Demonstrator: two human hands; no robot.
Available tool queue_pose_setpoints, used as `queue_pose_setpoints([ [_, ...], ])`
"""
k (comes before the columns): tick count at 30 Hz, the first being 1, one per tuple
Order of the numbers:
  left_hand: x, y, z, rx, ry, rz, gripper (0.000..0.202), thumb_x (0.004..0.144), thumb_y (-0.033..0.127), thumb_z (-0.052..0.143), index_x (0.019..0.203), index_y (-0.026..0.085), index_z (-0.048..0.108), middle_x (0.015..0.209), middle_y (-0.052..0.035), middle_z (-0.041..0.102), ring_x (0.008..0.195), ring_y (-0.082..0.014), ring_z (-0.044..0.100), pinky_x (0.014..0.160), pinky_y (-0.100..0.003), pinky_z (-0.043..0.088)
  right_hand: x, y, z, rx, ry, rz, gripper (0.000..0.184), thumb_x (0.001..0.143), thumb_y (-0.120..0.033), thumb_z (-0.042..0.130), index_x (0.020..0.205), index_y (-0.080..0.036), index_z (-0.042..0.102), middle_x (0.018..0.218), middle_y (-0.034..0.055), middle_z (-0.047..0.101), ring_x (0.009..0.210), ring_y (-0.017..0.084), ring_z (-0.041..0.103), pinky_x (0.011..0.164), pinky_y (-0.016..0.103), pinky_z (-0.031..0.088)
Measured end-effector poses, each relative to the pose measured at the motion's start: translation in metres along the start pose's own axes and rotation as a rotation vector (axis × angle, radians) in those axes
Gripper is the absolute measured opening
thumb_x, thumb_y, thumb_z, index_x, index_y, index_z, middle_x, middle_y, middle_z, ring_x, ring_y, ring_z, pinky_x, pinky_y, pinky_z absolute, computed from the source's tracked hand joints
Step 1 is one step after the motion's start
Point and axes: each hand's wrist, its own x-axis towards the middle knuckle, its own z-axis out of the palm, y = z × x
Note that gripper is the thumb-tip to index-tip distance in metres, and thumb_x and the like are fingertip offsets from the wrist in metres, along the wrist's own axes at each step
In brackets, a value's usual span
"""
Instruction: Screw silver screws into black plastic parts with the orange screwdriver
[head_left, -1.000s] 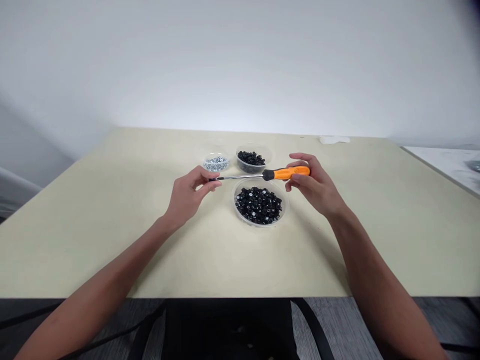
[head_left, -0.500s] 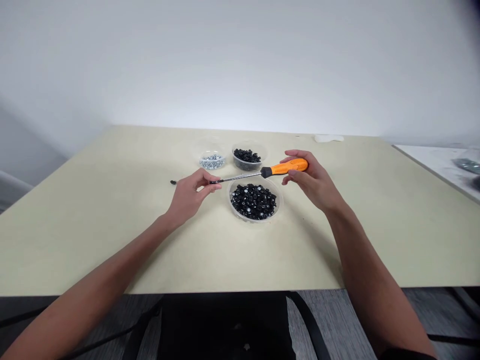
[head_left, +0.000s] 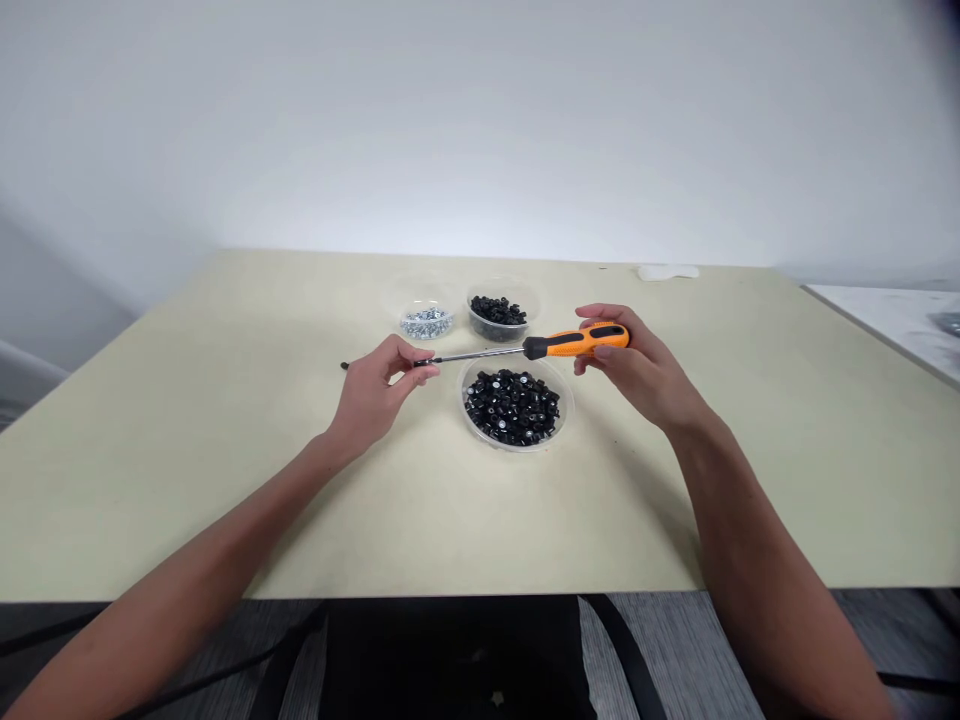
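My right hand (head_left: 637, 375) is closed round the orange handle of a screwdriver (head_left: 574, 343), held level above the table. Its metal shaft runs left to my left hand (head_left: 375, 390), whose thumb and fingers pinch a small dark part at the tip. Below the shaft stands a clear round tub of black parts (head_left: 514, 405). Behind it are a smaller tub of black parts (head_left: 496, 314) and a tub of silvery screws (head_left: 425, 322). A tiny black piece (head_left: 345, 366) lies on the table left of my left hand.
The beige table (head_left: 225, 450) ends in a front edge near me, with dark floor and cables below. A small white object (head_left: 667, 271) lies at the far edge. Another pale surface (head_left: 900, 320) adjoins on the right.
The screwdriver handle tilted slightly, then levelled again. Both hands stay in nearly the same place; the view shifted a little.
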Motion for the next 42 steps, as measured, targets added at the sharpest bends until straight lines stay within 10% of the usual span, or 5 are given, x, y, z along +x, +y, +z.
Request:
queue_pose_setpoints([
  [19, -0.0006, 0.0042, 0.0010, -0.033, -0.009, -0.031, 0.022, 0.081, 0.040, 0.075, 0.084, 0.022, 0.062, 0.095, -0.0032, 0.074, 0.079, -0.0183, 0.070, 0.074, -0.033, 0.052, -0.0001, -0.0031, 0.0053, -0.169, 0.111, 0.139, 0.025, 0.097, -0.050, 0.047, 0.110, -0.030, 0.055, 0.064, -0.0050, 0.046, 0.051, 0.012, 0.046, 0.060, 0.032, 0.049],
  [25, -0.0003, 0.0032, 0.0012, -0.076, 0.001, -0.038, 0.023, 0.080, 0.039, 0.075, 0.084, 0.021, 0.062, 0.094, -0.0040, 0.074, 0.077, -0.0183, 0.070, 0.072, -0.033, 0.054, 0.0016, 0.0045, 0.0012, 0.003, -0.010, 0.027, 0.037, 0.087, -0.040, 0.065, 0.121, -0.035, 0.051, 0.109, -0.0002, 0.057, 0.084, 0.017, 0.063, 0.087, 0.041, 0.055],
  [32, -0.0006, 0.0041, 0.0016, -0.063, -0.022, -0.030, 0.023, 0.081, 0.039, 0.075, 0.083, 0.022, 0.061, 0.092, -0.0031, 0.073, 0.073, -0.0167, 0.069, 0.070, -0.031, 0.053, 0.0001, -0.0038, 0.0055, -0.217, 0.088, 0.129, 0.028, 0.096, -0.052, 0.049, 0.110, -0.029, 0.055, 0.059, -0.0053, 0.049, 0.046, 0.012, 0.044, 0.052, 0.030, 0.044],
  [37, -0.0002, 0.0049, -0.0001, -0.100, 0.029, -0.012, 0.021, 0.082, 0.037, 0.074, 0.083, 0.021, 0.060, 0.083, -0.0013, 0.071, 0.072, -0.0160, 0.067, 0.072, -0.032, 0.053, -0.0018, 0.0011, -0.0016, -0.206, -0.168, 0.083, 0.039, 0.094, -0.041, 0.056, 0.129, -0.031, 0.042, 0.089, 0.0007, 0.064, 0.089, 0.021, 0.063, 0.091, 0.043, 0.048],
  [42, 0.0007, 0.0056, -0.0020, -0.036, 0.054, -0.005, 0.023, 0.081, 0.038, 0.075, 0.083, 0.021, 0.059, 0.086, -0.0021, 0.072, 0.073, -0.0167, 0.067, 0.072, -0.032, 0.051, -0.0006, 0.0060, 0.0018, -0.207, -0.111, 0.061, 0.036, 0.094, -0.041, 0.056, 0.126, -0.030, 0.042, 0.083, -0.0010, 0.061, 0.086, 0.019, 0.060, 0.091, 0.042, 0.045],
])
